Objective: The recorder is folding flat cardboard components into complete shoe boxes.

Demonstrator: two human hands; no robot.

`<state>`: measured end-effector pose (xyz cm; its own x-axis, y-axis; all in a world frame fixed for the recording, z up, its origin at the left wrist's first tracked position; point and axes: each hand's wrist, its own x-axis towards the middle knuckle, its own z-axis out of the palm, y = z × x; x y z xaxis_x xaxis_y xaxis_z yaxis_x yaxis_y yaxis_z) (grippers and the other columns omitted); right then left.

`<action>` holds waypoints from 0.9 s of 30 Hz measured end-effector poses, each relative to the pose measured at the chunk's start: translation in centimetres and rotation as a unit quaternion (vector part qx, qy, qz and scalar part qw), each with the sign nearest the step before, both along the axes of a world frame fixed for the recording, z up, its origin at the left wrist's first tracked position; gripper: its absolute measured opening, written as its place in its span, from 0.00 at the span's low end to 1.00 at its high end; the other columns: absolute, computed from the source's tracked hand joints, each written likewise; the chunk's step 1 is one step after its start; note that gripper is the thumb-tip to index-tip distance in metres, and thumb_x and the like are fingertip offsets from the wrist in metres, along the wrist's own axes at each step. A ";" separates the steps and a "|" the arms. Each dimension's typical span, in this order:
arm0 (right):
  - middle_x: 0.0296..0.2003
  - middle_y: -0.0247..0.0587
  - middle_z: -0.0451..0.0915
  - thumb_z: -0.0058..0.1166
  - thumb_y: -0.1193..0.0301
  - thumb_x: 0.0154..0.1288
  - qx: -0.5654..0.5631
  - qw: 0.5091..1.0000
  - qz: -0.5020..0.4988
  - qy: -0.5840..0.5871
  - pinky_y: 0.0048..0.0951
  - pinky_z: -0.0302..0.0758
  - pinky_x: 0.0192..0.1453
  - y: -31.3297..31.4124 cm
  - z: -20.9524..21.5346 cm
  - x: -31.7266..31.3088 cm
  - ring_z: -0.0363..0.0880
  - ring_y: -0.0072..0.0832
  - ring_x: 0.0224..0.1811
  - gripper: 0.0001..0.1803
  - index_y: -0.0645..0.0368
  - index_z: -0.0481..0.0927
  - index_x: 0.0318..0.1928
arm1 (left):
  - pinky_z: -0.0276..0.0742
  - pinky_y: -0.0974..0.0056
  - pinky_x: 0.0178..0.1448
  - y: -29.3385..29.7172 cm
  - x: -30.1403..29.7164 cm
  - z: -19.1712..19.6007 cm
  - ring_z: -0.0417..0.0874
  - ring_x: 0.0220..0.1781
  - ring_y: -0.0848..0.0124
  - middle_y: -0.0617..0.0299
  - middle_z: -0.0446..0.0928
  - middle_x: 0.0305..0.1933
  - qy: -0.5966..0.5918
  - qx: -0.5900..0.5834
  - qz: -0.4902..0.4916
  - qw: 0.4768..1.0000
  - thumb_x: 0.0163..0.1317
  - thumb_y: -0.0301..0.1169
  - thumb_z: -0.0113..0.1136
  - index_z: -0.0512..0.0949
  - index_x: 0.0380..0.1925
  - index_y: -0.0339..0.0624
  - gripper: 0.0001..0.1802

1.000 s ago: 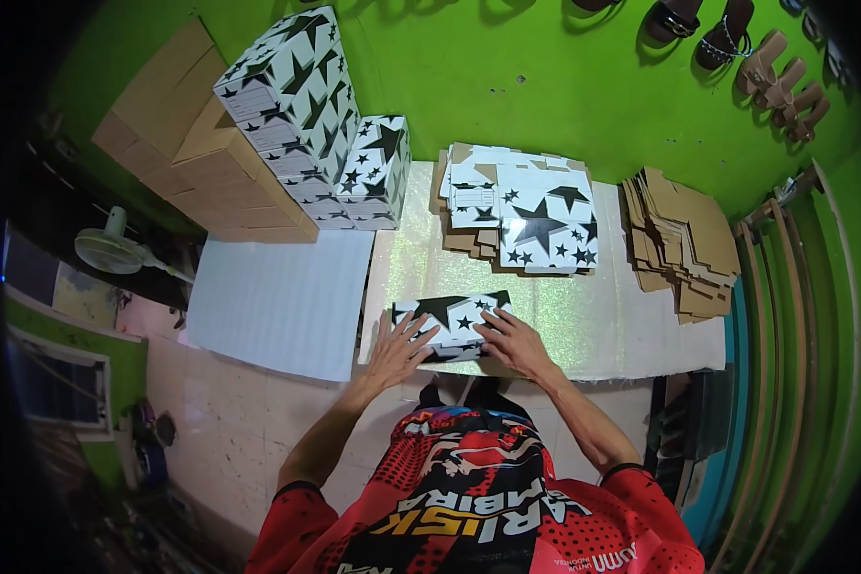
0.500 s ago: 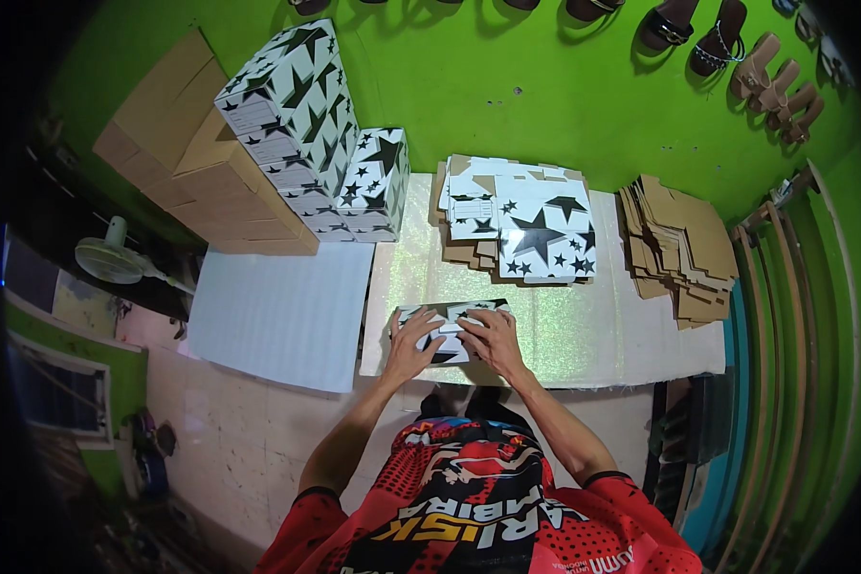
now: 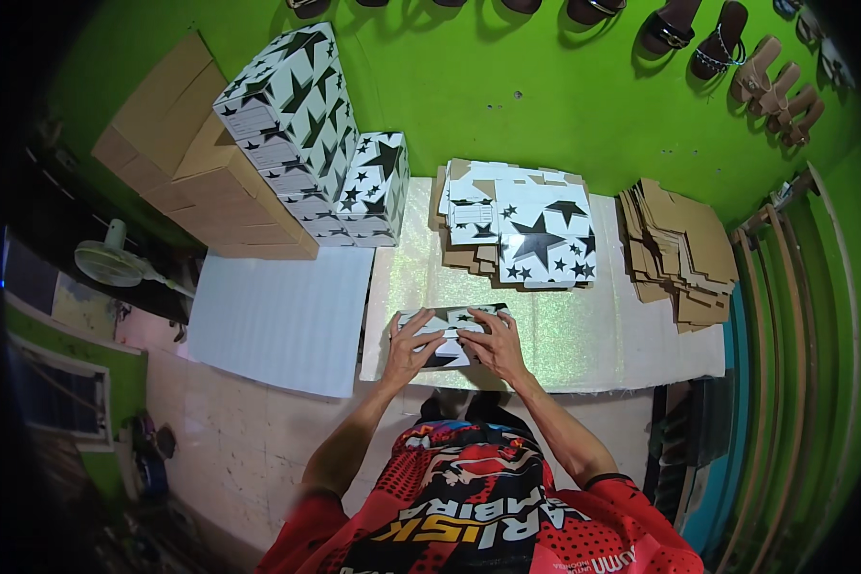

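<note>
A small white cardboard box (image 3: pixel 447 358) with black stars lies at the table's front edge, right before me. My left hand (image 3: pixel 409 344) grips its left end, fingers bent over the top. At the right end my right hand (image 3: pixel 494 343) does the same, and the fingertips of both hands come close together at the middle. The hands cover much of the box top, so its flaps show only in part. Behind it on the table is a pile of flat star-printed box blanks (image 3: pixel 546 239).
Flat brown cardboard pieces (image 3: pixel 684 239) are piled at the right of the table (image 3: pixel 631 354). Finished star boxes (image 3: pixel 301 120) stand stacked at the back left beside brown boxes (image 3: pixel 234 206). A fan (image 3: pixel 115 258) stands far left. Sandals (image 3: pixel 665 29) hang on the green wall.
The fingers of both hands have shifted slightly on the box top, the fingertips nearer each other. The box stays in about the same place.
</note>
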<state>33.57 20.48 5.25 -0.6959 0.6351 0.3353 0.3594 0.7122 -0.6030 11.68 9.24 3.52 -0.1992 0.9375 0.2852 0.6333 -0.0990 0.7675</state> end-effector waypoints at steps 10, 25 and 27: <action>0.59 0.39 0.85 0.69 0.58 0.67 -0.050 0.993 -0.090 0.049 0.43 0.67 0.68 -0.3 0.2 -1.0 0.83 0.35 0.58 0.13 0.51 0.92 0.46 | 0.46 0.39 0.84 0.8 1.9 0.4 0.81 0.70 0.58 0.55 0.87 0.61 -0.013 -0.007 0.076 0.997 0.67 0.38 0.73 0.91 0.49 0.46 0.14; 0.74 0.60 0.70 0.60 0.30 0.63 -0.257 0.943 -0.020 -0.210 0.50 0.63 0.82 1.4 -1.4 3.5 0.62 0.57 0.80 0.50 0.54 0.78 0.72 | 0.21 0.21 0.80 -2.4 -1.4 1.2 0.52 0.89 0.50 0.58 0.68 0.81 0.154 -0.018 -0.067 0.986 0.64 0.42 0.74 0.93 0.48 0.63 0.12; 0.74 0.60 0.70 0.63 0.31 0.62 -0.235 0.954 -0.022 -0.184 0.48 0.65 0.81 -0.1 -1.8 3.7 0.64 0.54 0.79 0.52 0.57 0.77 0.73 | 0.22 0.19 0.79 -4.1 -1.0 0.5 0.47 0.90 0.49 0.57 0.62 0.84 0.163 -0.035 -0.050 0.985 0.65 0.42 0.73 0.92 0.51 0.63 0.14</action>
<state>37.30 20.39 3.43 -0.6807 0.6863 -0.2562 0.6320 0.3733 -0.6791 10.69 5.13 4.06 -0.0142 0.9672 0.2538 0.8371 -0.1274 0.5321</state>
